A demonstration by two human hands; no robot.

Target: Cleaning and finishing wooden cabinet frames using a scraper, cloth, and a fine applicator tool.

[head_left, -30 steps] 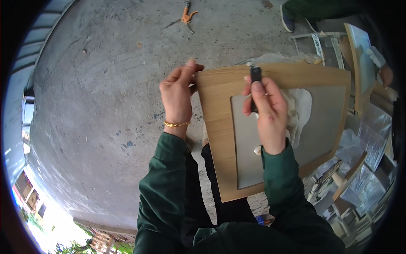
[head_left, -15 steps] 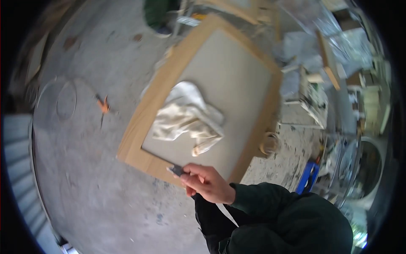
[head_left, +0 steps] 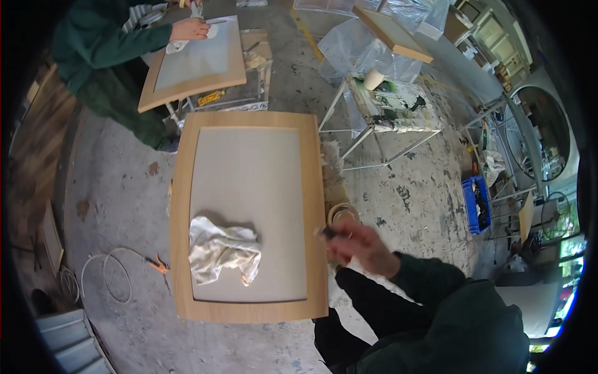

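A wooden-framed panel with a grey centre lies flat in front of me. A crumpled white rag rests on its lower left part. My right hand, blurred, sits just off the panel's right edge, closed on a small dark tool whose tip is at the wooden frame. A green sleeve leads from it to the lower right. My left hand is out of view.
At the top left another person in green wipes a similar panel. A tape roll lies beside my panel. A metal stand with plastic sheeting, a blue crate and a hose loop are around.
The view has swung, so the panel now lies lengthwise ahead. My left hand has left the picture. My right hand, still on the dark tool, has moved to the panel's right edge.
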